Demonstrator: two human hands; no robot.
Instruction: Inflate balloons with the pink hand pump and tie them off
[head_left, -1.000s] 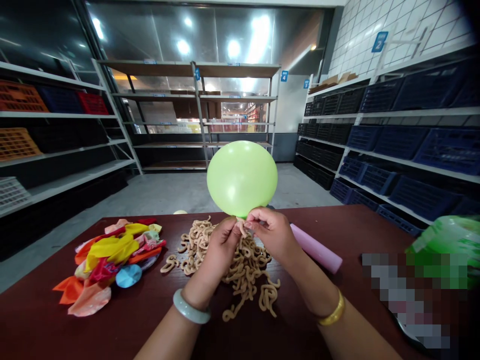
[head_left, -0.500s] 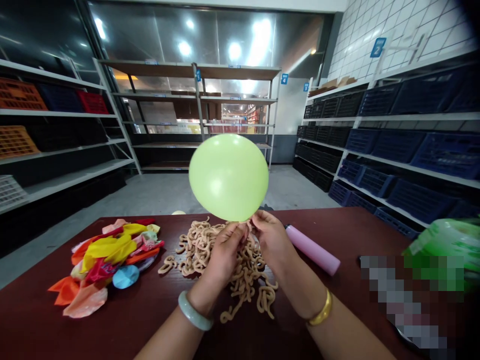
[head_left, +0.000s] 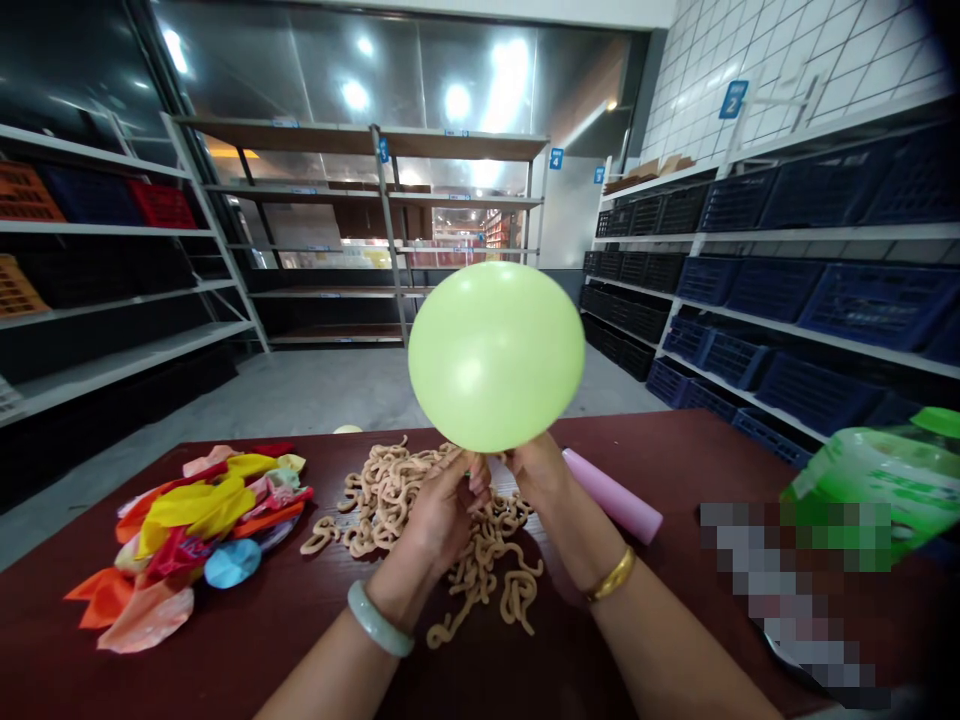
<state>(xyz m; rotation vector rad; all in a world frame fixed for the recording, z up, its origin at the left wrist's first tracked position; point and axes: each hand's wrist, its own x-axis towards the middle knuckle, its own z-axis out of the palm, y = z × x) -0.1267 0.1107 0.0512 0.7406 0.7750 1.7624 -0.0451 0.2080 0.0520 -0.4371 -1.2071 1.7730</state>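
A blown-up light green balloon (head_left: 496,355) stands upright above the table, its neck end pointing down. My left hand (head_left: 444,512) is closed, thumb and fingers pinching at the neck below it. Just to the right, my right hand (head_left: 541,482) is raised against the balloon's underside near the neck; its fingertips are partly covered by the balloon, and they look closed on it. Beneath both hands lies a loose pile of beige, curly, rope-like pieces (head_left: 394,490). A heap of limp balloons (head_left: 196,510) in several colours lies to the left.
A pink cylinder (head_left: 613,497) lies right of my right hand on the dark red table (head_left: 645,620). A green jug (head_left: 847,470) stands at the right edge, beside a blurred-out object (head_left: 795,600). Shelves with crates (head_left: 757,290) line the sides beyond.
The balloon has moved right and looks slightly bigger, now covering more of my right fingers. Both hands stay at its neck end. The view has shifted a little, so the table appears further left.
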